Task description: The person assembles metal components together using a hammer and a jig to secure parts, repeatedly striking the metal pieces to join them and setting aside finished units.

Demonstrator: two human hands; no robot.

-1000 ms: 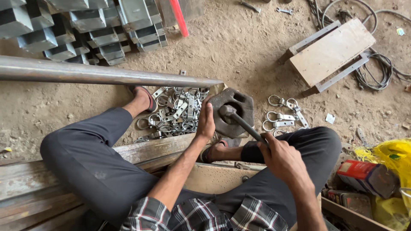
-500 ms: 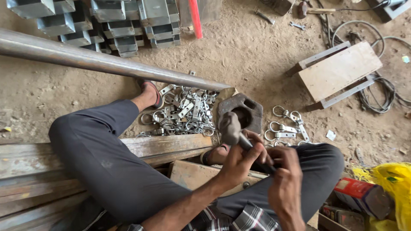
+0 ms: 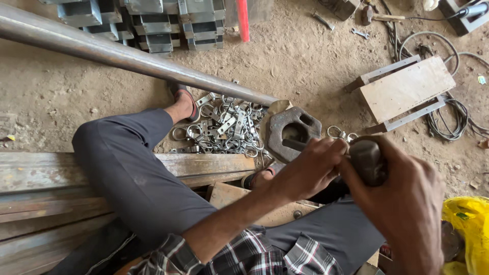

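Both my hands are raised close to the camera over my right knee, gripping a hammer. My right hand (image 3: 407, 203) wraps the dark steel hammer head (image 3: 368, 160). My left hand (image 3: 310, 168) holds its handle, whose end (image 3: 293, 144) sticks out to the left. Below on the dirt floor lies a heavy octagonal iron block (image 3: 294, 130) with holes. Left of it is a pile of several shiny metal clamps and rings (image 3: 224, 130), next to my sandalled foot (image 3: 184, 104).
A long steel pipe (image 3: 117, 53) crosses the floor from upper left. Stacked metal brackets (image 3: 153, 23) stand at the top. A small wooden stool (image 3: 405, 89) and coiled cables (image 3: 451, 117) lie at right. Steel beams (image 3: 51, 178) run under my left leg. A yellow bag (image 3: 468, 229) is at lower right.
Both hands have lifted the hammer up off the iron block toward the camera. My left hand has left the block and taken hold of the handle.
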